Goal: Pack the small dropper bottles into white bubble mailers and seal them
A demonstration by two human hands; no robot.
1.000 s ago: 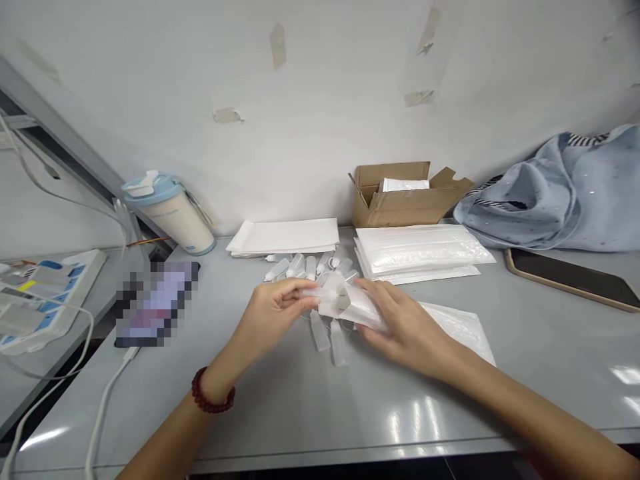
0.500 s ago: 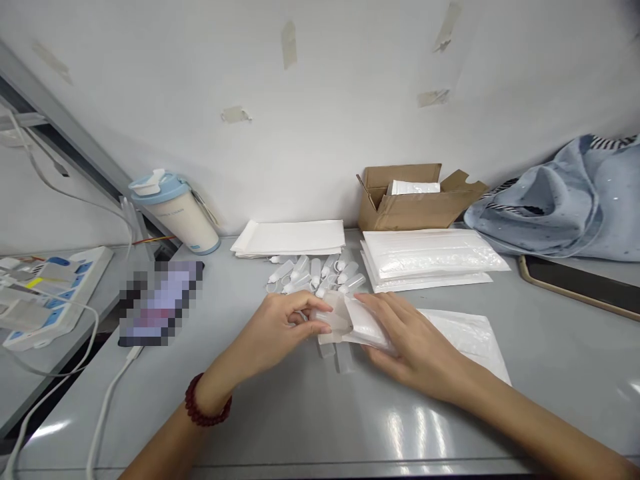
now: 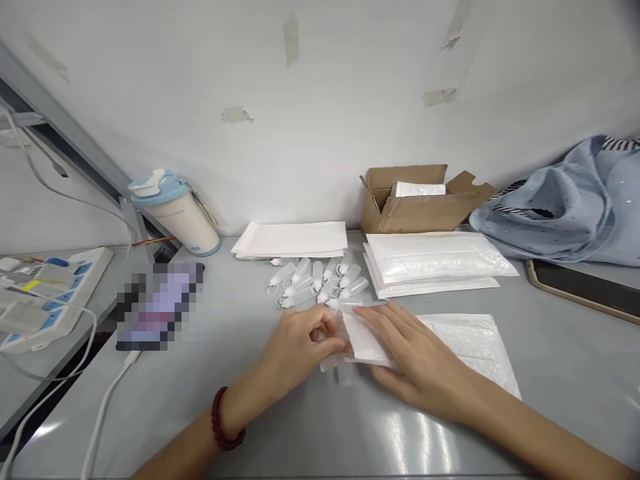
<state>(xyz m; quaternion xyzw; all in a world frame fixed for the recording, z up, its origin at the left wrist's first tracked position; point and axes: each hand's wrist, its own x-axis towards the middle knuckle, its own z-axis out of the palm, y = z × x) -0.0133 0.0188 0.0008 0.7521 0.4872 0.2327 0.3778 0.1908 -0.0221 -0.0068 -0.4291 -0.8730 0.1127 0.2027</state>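
Observation:
My right hand (image 3: 410, 347) is wrapped around a small white bubble mailer (image 3: 367, 340), whose mouth faces left. At that mouth, my left hand (image 3: 305, 343) has its thumb and fingers pinched together, the tips partly inside the translucent flap. What they hold is hidden. Just beyond lie several small clear dropper bottles (image 3: 300, 291) with white caps. Under the right forearm rests another bubble mailer (image 3: 475, 347), flat on the grey table (image 3: 300, 433).
White envelopes (image 3: 300, 238) and stacked bubble mailers (image 3: 435, 257) lie at the back, near an open cardboard box (image 3: 415, 212). To the left are a tumbler (image 3: 180, 217), a cabled phone (image 3: 163, 307) and a power strip (image 3: 60, 300); a phone (image 3: 585, 290) and blue cloth bag (image 3: 565, 207) are right.
My left hand has moved right and slightly down, its fingertips going into the mailer's mouth. The translucent thing seen between them earlier is now hidden. My right hand keeps its hold.

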